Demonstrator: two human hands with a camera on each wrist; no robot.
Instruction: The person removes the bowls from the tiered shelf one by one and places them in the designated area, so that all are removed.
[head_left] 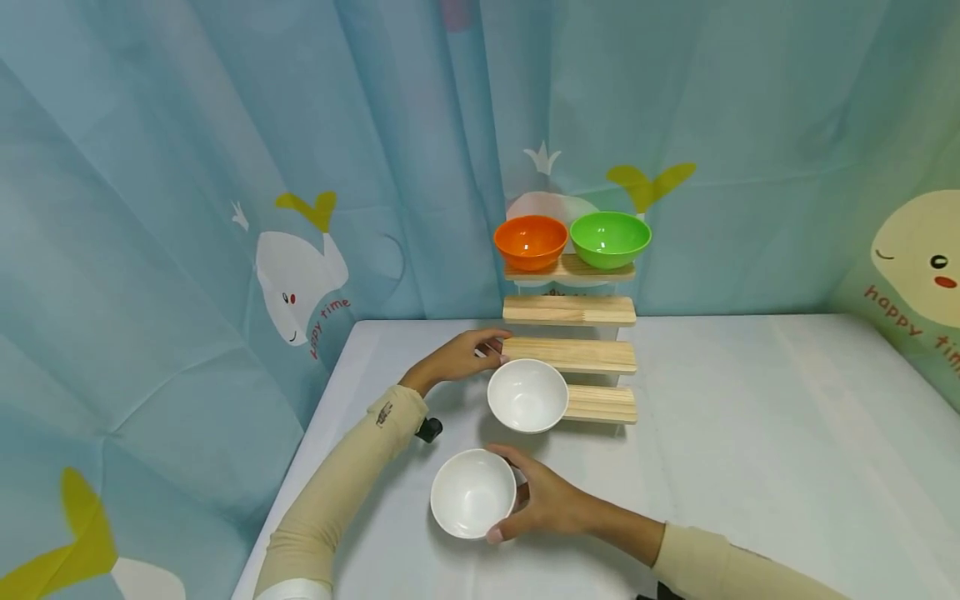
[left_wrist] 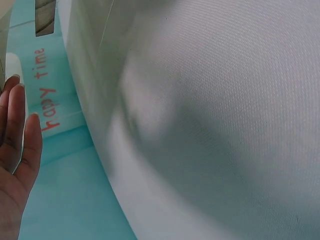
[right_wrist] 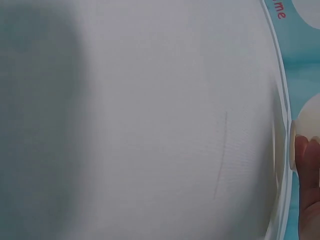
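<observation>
My left hand grips the left end of a tiered wooden rack, with fingers and thumb at its second-lowest plank. Right beside the thumb, a white bowl is at the left part of the bottom plank, its underside hidden. Lower down, my right hand holds another white bowl by its right side, thumb near and fingers at the far rim. The left wrist view shows several fingers at its left edge. In the right wrist view, fingers lie against the pale bowl.
On the top plank stand an orange bowl and a green bowl, side by side. A white-covered table carries the rack. Blue printed curtains hang behind and to the left. A small black object shows beside the left sleeve.
</observation>
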